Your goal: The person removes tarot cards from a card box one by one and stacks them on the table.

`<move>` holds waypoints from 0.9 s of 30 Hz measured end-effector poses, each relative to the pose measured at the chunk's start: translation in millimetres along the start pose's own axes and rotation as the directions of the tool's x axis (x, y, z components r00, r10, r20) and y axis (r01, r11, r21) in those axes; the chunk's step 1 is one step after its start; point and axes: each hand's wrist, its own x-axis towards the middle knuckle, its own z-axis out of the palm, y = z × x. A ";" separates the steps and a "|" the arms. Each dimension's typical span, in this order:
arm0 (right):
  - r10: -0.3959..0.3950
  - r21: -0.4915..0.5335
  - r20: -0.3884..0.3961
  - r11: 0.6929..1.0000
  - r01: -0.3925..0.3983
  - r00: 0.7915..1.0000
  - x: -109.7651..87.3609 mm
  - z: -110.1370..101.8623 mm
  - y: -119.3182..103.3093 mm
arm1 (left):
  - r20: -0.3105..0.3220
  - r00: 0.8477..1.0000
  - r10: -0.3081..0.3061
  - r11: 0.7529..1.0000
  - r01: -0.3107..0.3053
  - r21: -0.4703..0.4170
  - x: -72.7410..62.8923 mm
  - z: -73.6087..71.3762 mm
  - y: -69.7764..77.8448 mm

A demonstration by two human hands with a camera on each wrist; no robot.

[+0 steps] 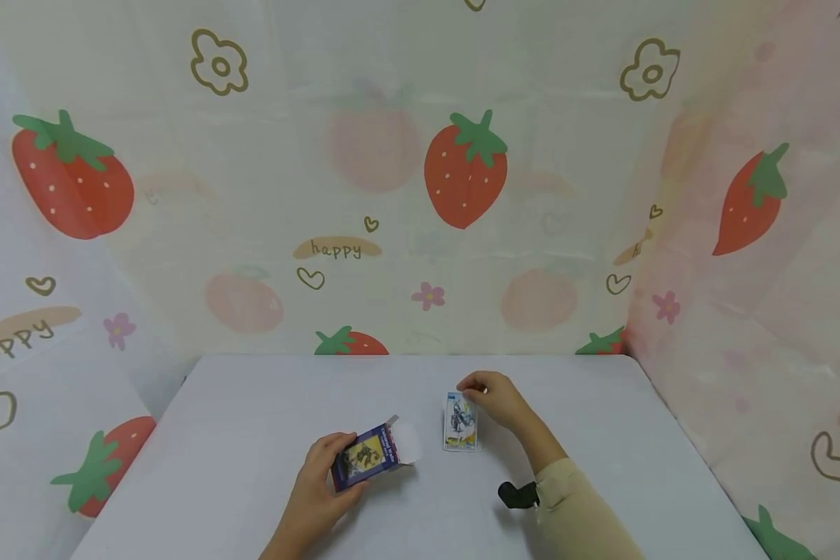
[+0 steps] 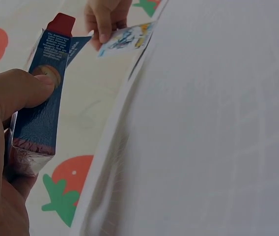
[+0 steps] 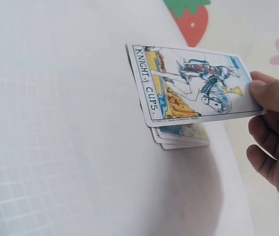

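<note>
My left hand [image 1: 316,484] grips a dark blue tarot card box [image 1: 365,457] by its sides, thumb along one narrow printed face in the left wrist view. The box tilts, its end flap [image 1: 407,443] standing out toward the right. Between thumb and fingers, my right hand [image 1: 500,400] pinches one end of a tarot card [image 3: 198,86] lettered Knight of Cups, picture side up. Under that card lie a few more cards [image 3: 186,136], mostly hidden by it, slightly fanned on the white table.
A white table [image 1: 252,420] spreads under both hands. Strawberry-print sheets [image 1: 465,179] hang behind it and along both sides. A black wrist-worn piece [image 1: 518,495] sticks out beside the beige right sleeve [image 1: 581,509].
</note>
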 end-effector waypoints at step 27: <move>0.014 -0.005 -0.011 1.000 -0.014 1.000 19.3 25.0 35.1 | 0.012 1.000 0.006 1.000 -0.006 0.002 -0.4 -0.1 -3.4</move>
